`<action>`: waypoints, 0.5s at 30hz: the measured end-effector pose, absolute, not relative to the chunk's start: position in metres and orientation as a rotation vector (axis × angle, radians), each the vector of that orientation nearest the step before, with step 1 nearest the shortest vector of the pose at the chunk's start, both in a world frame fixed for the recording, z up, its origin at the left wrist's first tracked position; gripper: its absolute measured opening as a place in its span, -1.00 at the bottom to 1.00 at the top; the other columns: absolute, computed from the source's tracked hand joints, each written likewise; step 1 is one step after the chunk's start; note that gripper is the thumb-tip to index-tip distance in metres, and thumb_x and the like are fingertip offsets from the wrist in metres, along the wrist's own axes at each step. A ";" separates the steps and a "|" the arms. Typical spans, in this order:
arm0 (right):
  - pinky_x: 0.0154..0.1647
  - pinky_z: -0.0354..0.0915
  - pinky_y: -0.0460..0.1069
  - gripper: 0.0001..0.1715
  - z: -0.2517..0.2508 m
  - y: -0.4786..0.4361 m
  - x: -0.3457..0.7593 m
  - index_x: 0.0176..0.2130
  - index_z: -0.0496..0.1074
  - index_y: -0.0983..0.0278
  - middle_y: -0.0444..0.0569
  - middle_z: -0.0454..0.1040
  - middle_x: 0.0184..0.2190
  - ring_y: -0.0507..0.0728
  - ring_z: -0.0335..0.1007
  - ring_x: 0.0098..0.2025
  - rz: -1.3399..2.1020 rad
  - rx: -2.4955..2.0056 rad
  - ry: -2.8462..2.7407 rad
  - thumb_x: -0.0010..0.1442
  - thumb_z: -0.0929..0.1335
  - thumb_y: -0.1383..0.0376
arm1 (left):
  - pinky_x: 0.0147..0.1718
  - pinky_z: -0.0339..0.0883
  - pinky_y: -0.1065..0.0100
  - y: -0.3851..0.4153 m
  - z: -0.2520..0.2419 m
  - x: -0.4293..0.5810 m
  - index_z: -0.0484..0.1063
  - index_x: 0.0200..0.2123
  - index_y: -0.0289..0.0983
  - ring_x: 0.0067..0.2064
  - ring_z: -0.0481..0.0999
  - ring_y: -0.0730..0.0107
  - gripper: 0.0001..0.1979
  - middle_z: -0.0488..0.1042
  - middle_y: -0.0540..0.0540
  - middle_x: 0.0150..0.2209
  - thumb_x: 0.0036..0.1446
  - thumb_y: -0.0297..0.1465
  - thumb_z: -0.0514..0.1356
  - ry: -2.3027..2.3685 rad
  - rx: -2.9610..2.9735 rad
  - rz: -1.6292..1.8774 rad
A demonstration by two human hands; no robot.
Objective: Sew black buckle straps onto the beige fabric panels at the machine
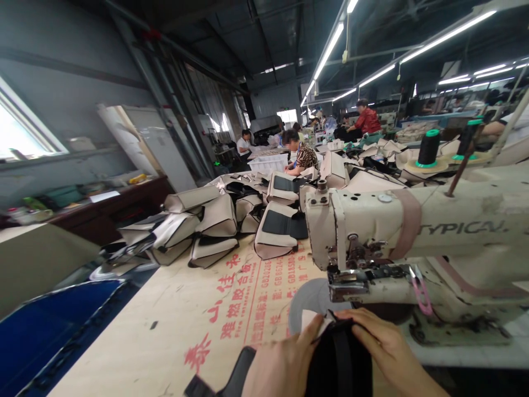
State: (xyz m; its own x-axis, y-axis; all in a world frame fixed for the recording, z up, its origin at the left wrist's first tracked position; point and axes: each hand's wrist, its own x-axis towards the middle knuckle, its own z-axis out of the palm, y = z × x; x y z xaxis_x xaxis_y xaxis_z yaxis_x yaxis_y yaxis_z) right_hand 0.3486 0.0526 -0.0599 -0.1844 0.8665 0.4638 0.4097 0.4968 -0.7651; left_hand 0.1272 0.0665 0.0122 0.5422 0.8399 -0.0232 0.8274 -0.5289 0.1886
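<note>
While a black cloth piece (341, 361) is being held up between both hands, its top edge is being pinched from one side by the left hand (276, 364) and from the other by the right hand (386, 342), both clamped on the cloth. Left of the grip, a dark strap (237, 372) is being partly hidden. Just beyond the fingers, a grey disc (308, 298) is being overlapped by the cloth's pale flap, and red print is being borne by the wooden table (136, 342). Up and right of the grip, pink scissors (422, 295) are being supported against the sewing machine (363, 220). Well left, a blue bin (49, 336) is being cropped. Ahead, the table's far part is being covered by beige covers (219, 215); beyond them, a seated person (308, 157) is being partly screened.
</note>
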 end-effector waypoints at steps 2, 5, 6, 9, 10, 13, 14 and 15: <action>0.06 0.23 -0.01 -0.71 -0.064 0.056 0.346 -0.02 0.30 0.16 -0.06 0.36 -0.05 0.07 0.25 0.03 0.688 -1.087 -1.823 0.27 0.18 0.26 | -0.42 0.35 0.51 0.072 0.012 0.134 0.18 0.12 -0.08 -0.37 0.53 0.39 -0.57 0.52 -0.06 -0.34 0.19 -0.45 -0.08 1.366 2.562 0.149; 0.04 0.22 -0.02 -0.76 -0.057 0.057 0.345 -0.07 0.31 0.15 -0.09 0.35 -0.10 0.07 0.24 0.00 0.726 -1.047 -1.930 0.25 0.22 0.24 | -0.41 0.36 0.49 0.075 0.009 0.137 0.21 0.09 -0.07 -0.31 0.51 0.40 -0.61 0.46 -0.06 -0.27 0.20 -0.42 -0.06 1.320 2.588 0.187; 0.01 0.22 -0.03 -0.79 -0.053 0.057 0.345 -0.10 0.31 0.17 -0.09 0.35 -0.13 0.07 0.25 -0.04 0.729 -1.040 -1.941 0.26 0.21 0.25 | -0.40 0.37 0.47 0.076 0.009 0.136 0.24 0.07 -0.07 -0.28 0.50 0.38 -0.63 0.45 -0.06 -0.25 0.20 -0.41 -0.05 1.316 2.608 0.209; -0.10 0.23 -0.02 -0.81 -0.049 0.058 0.345 -0.15 0.30 0.22 -0.06 0.36 -0.25 0.07 0.26 -0.15 0.706 -1.030 -1.952 0.29 0.15 0.30 | -0.26 0.37 0.40 0.077 0.011 0.137 0.32 -0.02 -0.09 -0.16 0.45 0.34 -0.69 0.42 -0.05 -0.18 0.18 -0.40 0.01 1.254 2.622 0.336; -0.13 0.23 -0.02 -0.81 -0.050 0.059 0.344 -0.16 0.29 0.23 -0.06 0.36 -0.27 0.08 0.26 -0.17 0.691 -1.031 -1.954 0.29 0.15 0.31 | -0.21 0.36 0.39 0.078 0.012 0.138 0.34 -0.05 -0.10 -0.13 0.43 0.35 -0.72 0.41 -0.04 -0.17 0.17 -0.41 0.03 1.208 2.600 0.394; -0.20 0.23 -0.01 -0.81 -0.059 0.062 0.342 -0.25 0.28 0.26 -0.05 0.34 -0.34 0.09 0.26 -0.24 0.639 -1.046 -1.937 0.29 0.13 0.31 | -0.17 0.33 0.42 0.078 0.008 0.145 0.36 -0.16 -0.18 -0.15 0.42 0.42 -0.82 0.44 -0.02 -0.21 0.16 -0.43 0.05 1.111 2.475 0.589; -0.21 0.23 -0.01 -0.81 -0.062 0.062 0.342 -0.29 0.27 0.26 -0.04 0.33 -0.36 0.09 0.26 -0.25 0.621 -1.057 -1.921 0.29 0.13 0.31 | -0.20 0.34 0.44 0.079 0.006 0.147 0.34 -0.20 -0.21 -0.19 0.43 0.44 -0.85 0.44 -0.02 -0.25 0.16 -0.43 0.05 1.125 2.432 0.664; -0.21 0.23 -0.01 -0.80 -0.064 0.062 0.341 -0.32 0.26 0.27 -0.05 0.32 -0.38 0.09 0.26 -0.27 0.606 -1.069 -1.907 0.29 0.13 0.30 | -0.25 0.35 0.46 0.079 0.002 0.150 0.33 -0.23 -0.23 -0.24 0.44 0.45 -0.88 0.45 -0.02 -0.30 0.16 -0.43 0.06 1.142 2.407 0.744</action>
State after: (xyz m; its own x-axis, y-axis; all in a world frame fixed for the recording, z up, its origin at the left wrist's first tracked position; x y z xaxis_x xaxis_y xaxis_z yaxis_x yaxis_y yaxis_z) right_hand 0.3414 0.0620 -0.0641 -0.2777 0.8552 0.4376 0.4456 0.5182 -0.7300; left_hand 0.1496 0.0792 0.0024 0.5311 0.7921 0.3008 0.5951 -0.6014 0.5331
